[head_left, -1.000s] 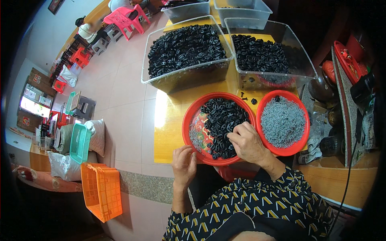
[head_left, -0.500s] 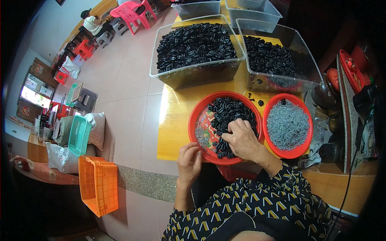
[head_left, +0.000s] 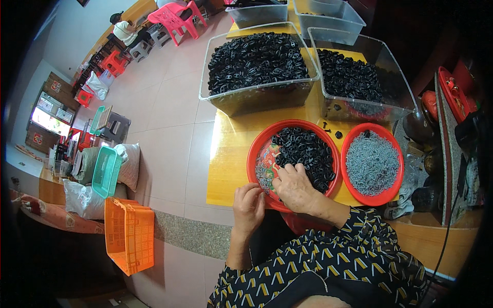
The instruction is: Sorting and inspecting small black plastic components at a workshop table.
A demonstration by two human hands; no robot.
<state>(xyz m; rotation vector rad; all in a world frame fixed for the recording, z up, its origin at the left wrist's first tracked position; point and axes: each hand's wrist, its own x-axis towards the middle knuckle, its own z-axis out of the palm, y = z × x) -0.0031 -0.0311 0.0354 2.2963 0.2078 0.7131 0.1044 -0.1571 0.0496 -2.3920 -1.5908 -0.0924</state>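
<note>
Two curled hands [head_left: 297,191], their grip unclear, are at a yellow table [head_left: 226,169] above pale floor tiles [head_left: 164,123].

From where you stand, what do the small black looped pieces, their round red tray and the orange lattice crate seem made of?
Small black looped pieces: perhaps satin plastic, from soft highlights; metal possible. Round red tray: probably plastic, smooth, evenly coloured rim. Orange lattice crate: apparently matte plastic, regular openings.

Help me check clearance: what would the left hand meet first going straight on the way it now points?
Probably the rim of the red basin with black parts; if the left hand is above it, small grey metal pieces inside. Height is unclear.
</note>
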